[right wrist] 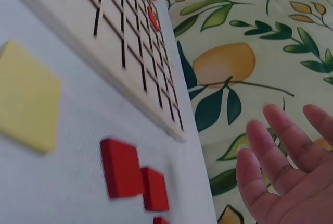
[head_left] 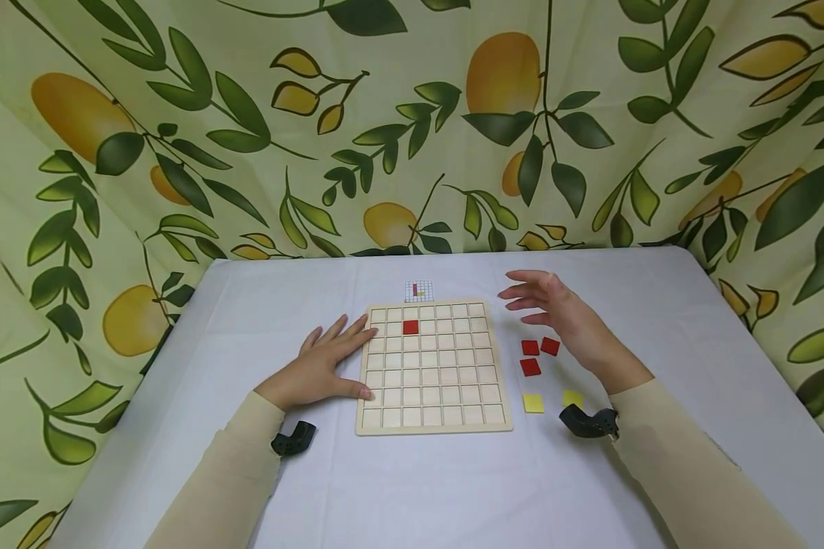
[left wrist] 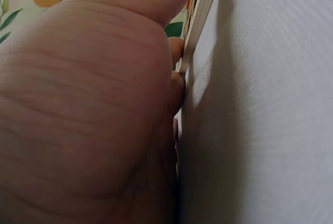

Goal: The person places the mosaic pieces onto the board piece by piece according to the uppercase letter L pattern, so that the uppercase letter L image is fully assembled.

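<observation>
no readable text, labels or numbers anywhere; small card [head_left: 418, 290] above the wooden board [head_left: 431, 366] shows only coloured squares.

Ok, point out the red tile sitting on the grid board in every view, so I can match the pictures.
Head: the red tile lies in the board's second row from the far edge, third cell from the left.
Left wrist: not in view; the left hand fills the picture.
Right wrist: a red sliver near the top.
Shared landmark: the wooden grid board.
</observation>
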Demonstrator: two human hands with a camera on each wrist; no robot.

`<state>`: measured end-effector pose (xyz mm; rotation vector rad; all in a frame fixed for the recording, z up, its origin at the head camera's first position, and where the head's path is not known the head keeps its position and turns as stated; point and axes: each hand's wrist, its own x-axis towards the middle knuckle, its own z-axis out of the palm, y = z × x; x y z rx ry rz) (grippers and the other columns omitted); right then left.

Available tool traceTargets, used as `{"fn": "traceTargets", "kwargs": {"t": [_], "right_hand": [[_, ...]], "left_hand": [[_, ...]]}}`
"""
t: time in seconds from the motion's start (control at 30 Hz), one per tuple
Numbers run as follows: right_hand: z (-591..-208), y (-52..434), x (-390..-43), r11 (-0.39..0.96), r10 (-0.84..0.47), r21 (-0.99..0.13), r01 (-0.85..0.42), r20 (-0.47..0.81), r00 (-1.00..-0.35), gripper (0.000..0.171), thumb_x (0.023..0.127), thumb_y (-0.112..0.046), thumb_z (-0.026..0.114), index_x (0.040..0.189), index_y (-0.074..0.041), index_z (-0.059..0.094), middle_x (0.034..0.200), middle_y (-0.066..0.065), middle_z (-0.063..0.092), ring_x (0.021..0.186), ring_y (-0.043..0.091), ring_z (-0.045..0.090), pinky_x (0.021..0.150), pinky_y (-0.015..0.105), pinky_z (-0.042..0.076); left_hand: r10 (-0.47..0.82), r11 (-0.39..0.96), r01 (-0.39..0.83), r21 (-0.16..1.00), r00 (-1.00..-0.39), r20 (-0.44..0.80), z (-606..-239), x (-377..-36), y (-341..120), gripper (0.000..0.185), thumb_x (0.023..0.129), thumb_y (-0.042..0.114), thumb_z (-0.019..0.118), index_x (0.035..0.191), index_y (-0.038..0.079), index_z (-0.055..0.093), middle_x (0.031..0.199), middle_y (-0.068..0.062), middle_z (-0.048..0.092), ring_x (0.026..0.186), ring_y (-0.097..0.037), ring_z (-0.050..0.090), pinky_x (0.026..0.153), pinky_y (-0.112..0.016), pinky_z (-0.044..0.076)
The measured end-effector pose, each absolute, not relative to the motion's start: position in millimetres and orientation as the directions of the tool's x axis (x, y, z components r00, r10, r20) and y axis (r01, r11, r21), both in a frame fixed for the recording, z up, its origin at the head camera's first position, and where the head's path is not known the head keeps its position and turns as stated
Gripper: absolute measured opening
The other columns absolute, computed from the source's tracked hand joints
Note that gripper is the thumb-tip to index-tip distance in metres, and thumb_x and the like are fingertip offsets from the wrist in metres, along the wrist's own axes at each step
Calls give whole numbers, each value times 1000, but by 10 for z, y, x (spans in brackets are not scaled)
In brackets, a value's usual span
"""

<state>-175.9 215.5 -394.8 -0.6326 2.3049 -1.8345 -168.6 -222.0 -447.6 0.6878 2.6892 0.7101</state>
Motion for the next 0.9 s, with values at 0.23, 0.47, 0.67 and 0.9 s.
{"fn": "traceTargets", "kwargs": {"t": [0.23,0.47,0.67,0.9], "right_hand": [[-4053,2336,-1681,261,-339,-945,-200,104,-935,65,117,-49,25,163,-7,45,148,19,60,132,37,55,107,49,47],[-4266,2498,-1671,357,-288,-923,-146,40,-957,62,119,-44,30,164,-4,42,148,21,59,133,39,54,107,41,48],[-4440,2572,-1674,443,-269,-890,-103,-22,-963,56,117,-38,48,163,-6,45,148,19,60,136,38,52,109,54,43],[-4556,2571,-1696,544,-287,-824,-158,-6,-958,50,104,-30,78,148,-8,64,148,11,59,134,33,52,108,44,47]], "left_hand": [[521,757,384,529,-843,-134,-4476,-1692,-2218,116,81,74,84,174,29,32,180,9,9,166,-29,-5,126,-61,-9],[519,760,380,527,-844,-139,-4473,-1687,-2215,117,80,74,84,174,29,32,180,9,10,166,-30,-5,126,-61,-9],[512,760,370,535,-847,-141,-4462,-1682,-2215,117,80,73,86,174,28,33,180,8,10,166,-30,-5,126,-61,-9],[520,755,384,531,-845,-128,-4450,-1691,-2219,116,81,70,87,174,26,34,181,5,12,166,-34,-4,126,-65,-9]]}}
